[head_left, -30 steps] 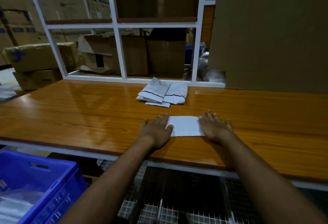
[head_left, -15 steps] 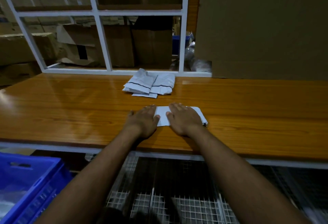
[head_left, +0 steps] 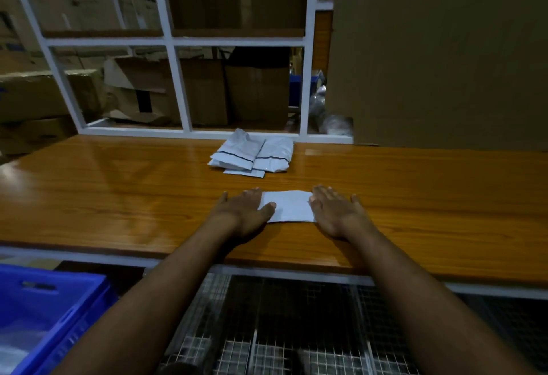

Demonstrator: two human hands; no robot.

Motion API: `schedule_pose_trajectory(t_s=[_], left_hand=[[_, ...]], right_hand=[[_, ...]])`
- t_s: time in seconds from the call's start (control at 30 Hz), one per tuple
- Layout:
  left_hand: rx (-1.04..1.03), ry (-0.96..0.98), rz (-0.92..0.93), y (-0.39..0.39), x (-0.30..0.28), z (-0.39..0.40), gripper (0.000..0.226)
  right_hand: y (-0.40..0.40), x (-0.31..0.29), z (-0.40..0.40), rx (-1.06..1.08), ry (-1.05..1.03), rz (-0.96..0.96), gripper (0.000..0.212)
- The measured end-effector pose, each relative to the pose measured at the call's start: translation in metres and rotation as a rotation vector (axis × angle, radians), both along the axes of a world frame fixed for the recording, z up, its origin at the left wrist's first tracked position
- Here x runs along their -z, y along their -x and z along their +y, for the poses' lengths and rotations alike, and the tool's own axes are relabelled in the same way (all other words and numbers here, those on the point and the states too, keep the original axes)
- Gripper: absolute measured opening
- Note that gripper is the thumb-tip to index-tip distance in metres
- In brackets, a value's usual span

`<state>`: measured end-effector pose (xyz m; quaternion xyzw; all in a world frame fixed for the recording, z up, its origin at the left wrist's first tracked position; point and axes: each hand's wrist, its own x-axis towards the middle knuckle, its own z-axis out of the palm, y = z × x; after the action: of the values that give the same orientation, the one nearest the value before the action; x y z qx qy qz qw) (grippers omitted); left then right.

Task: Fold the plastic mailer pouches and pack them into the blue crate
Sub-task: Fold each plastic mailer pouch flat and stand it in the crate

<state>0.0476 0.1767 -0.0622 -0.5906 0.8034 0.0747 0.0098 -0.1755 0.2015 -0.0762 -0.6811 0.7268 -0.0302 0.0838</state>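
A folded white mailer pouch (head_left: 289, 207) lies flat on the wooden table (head_left: 118, 196) in front of me. My left hand (head_left: 246, 211) presses flat on its left end, thumb lying over the pouch. My right hand (head_left: 333, 211) lies flat on its right end with fingers straight. Farther back sits a small pile of white mailer pouches (head_left: 253, 156). The blue crate (head_left: 44, 315) stands below the table at the lower left, with plastic inside it.
A white frame (head_left: 178, 86) runs along the table's far edge, with cardboard boxes (head_left: 201, 92) behind it. A large cardboard sheet (head_left: 444, 54) stands at the back right. Wire mesh (head_left: 267, 330) lies under the table's front edge.
My right hand has slid from the pouch's middle out to its right end. My left hand stays on the left end.
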Motion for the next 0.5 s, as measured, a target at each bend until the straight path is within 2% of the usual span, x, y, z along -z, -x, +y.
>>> schedule_pose_trajectory(t_s=[0.13,0.3,0.4,0.5], left_hand=[[-0.037,0.246,0.009,0.041,-0.008,0.008,0.059],[0.016,0.16,0.176,0.074,0.015,0.017,0.056],[0.005,0.137,0.164,0.061,0.02,0.01,0.065],[-0.06,0.133,0.121,0.043,0.017,0.008,0.088]], right_hand=[[0.0,0.002,0.0,0.013,0.022,-0.01,0.06],[0.003,0.005,-0.002,0.009,0.026,-0.002,0.061],[0.004,0.006,-0.003,0.005,0.025,0.001,0.061],[0.005,0.008,-0.005,-0.004,0.032,0.009,0.061]])
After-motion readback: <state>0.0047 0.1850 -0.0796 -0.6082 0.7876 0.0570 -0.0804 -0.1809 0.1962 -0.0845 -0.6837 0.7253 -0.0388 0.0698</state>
